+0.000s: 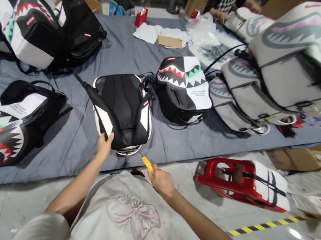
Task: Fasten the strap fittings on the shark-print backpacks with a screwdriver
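Note:
A black and white backpack (123,108) lies on the table in front of me, strap side up. My left hand (104,146) is closed on its lower left edge, thumb on top near the white part of the shoulder strap. In my right hand (161,180) is a small yellow tool (147,165), pointing up toward the table edge; its exact kind is hard to make out. This hand is apart from the backpack. Just right of the backpack sits a shark-mouth backpack (183,83) in black and white, and another shark-mouth backpack (14,124) lies on the left.
Grey backpacks (248,80) crowd the right of the cloth-covered table (87,162). More black and white bags (33,34) stand at the back left. Papers (148,32) and clear plastic (204,31) lie behind. A red stool (229,175) is on the floor. Another person's hand (218,15) shows far right.

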Tool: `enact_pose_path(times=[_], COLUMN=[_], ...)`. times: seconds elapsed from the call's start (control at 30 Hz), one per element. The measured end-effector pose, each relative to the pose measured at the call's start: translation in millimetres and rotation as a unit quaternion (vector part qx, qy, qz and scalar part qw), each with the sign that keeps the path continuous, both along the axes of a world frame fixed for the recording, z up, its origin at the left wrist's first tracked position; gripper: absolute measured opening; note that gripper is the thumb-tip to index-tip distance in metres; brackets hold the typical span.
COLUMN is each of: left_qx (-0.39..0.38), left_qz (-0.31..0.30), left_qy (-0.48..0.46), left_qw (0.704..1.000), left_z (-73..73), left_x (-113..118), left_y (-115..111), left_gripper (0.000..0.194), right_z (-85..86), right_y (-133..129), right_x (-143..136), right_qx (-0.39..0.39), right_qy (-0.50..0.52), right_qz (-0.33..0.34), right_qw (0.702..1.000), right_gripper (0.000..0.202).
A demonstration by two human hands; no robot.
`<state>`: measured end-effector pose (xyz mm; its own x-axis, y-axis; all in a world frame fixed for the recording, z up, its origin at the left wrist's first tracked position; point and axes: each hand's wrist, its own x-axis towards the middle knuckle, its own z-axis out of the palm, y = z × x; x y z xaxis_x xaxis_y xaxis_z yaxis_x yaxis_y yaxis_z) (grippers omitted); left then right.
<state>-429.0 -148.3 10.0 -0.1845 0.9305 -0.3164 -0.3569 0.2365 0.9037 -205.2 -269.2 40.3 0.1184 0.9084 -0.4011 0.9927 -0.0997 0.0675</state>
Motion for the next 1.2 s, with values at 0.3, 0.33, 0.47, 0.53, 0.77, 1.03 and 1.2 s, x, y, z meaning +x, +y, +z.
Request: enact_pose_path(times=[0.3,0.33,0.47,0.53,0.77,1.03,1.2], left_qx=[0.341,0.341,0.333,0.29,0.239,0.075,0.173], left_qz=[-0.224,-0.218,-0.215,-0.209,0.013,-0.235,-0.318], left_qy=[0.644,0.664,0.668,0.629,0.272,0.29,0.451], left_qw=[0.647,0.629,0.63,0.69,0.932,0.925,0.815], left_z=[-17.1,-22.6,-20.1,3.7,81.4,-11.0,-12.8], left_x=[50.2,56.9,76.4,84.5,103.2,80.5,43.3], left_y=[2.0,11.8,50.0,63.7,68.6,-33.8,-64.5], left_gripper=[0.082,0.083,0.076,0.066,0.062,0.046,0.069], right_z=[4.1,2.8,-9.9,-12.6,25.2,-9.9,-45.5], right_y=[9.4,10.4,8.6,8.9,7.9,-26.3,-21.3], right_x=[-3.2,0.2,9.4,8.8,7.9,53.5,67.3], right_qx=[0.012,0.023,0.055,0.082,0.224,0.154,0.086], right_qy=[0.098,0.11,0.191,0.222,0.227,0.258,0.258], right_qz=[-0.079,-0.088,-0.132,-0.151,-0.124,-0.085,-0.101], right_qw=[0.992,0.99,0.971,0.96,0.94,0.95,0.957], right_gripper=[0.04,0.039,0.039,0.04,0.034,0.037,0.038])
